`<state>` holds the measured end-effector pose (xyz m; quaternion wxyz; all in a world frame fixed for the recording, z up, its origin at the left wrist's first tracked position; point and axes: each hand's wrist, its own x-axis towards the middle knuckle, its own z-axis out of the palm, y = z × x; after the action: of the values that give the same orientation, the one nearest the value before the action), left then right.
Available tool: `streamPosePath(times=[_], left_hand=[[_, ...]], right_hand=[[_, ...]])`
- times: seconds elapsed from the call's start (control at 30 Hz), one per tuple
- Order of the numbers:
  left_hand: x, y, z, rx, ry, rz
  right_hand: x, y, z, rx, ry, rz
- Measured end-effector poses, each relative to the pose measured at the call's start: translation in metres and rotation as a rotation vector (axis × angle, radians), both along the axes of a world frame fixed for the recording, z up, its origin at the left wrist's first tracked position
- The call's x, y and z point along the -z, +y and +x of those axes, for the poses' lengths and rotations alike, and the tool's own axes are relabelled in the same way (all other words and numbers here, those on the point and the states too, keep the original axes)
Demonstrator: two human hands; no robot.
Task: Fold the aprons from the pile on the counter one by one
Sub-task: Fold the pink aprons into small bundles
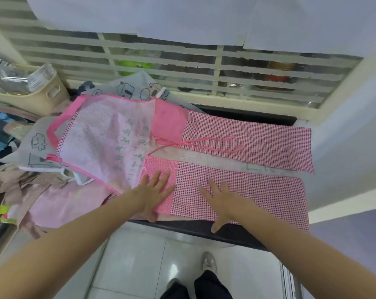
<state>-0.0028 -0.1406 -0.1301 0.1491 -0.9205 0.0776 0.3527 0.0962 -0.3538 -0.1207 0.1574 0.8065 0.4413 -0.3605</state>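
- You have one pink apron [236, 145] spread on the dark counter [195, 228], both side flaps of dotted check cloth folded in.
- Your left hand [153, 194] and right hand [222, 202] press flat on the near flap, fingers splayed wide, holding nothing.
- Two thin pink ties [206, 143] lie just beyond your hands.
- Left of your left hand, the crumpled pile [42, 186] of aprons.

We see the apron [182, 145] spread across the counter [247, 117], its two side flaps folded in over the middle with the ties [206, 143] between them. Our left hand [154, 193] and right hand [221, 203] lie flat on the near flap. The pile [31, 169] lies left, the basket [31, 91] behind it.
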Motion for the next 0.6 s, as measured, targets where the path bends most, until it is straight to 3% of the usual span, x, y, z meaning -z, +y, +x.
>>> streamPosePath(times=[0.13,0.27,0.37,0.47,0.6], left_hand=[[-0.010,0.012,-0.013,0.006,-0.105,0.065],[-0.033,0.041,-0.006,-0.295,-0.158,-0.339],[-0.061,0.059,0.001,-0.424,-0.115,-0.372],[-0.088,0.066,0.007,-0.484,0.070,-0.247],[-0.119,0.076,0.014,-0.710,0.279,-0.207]], right_hand=[[0.015,-0.011,-0.016,0.033,-0.098,0.041],[0.018,-0.033,-0.021,0.144,-0.317,0.055],[0.004,-0.046,-0.018,0.235,-0.480,-0.049],[-0.026,-0.051,-0.004,0.287,-0.383,-0.075],[-0.064,-0.057,0.008,0.415,-0.033,-0.164]])
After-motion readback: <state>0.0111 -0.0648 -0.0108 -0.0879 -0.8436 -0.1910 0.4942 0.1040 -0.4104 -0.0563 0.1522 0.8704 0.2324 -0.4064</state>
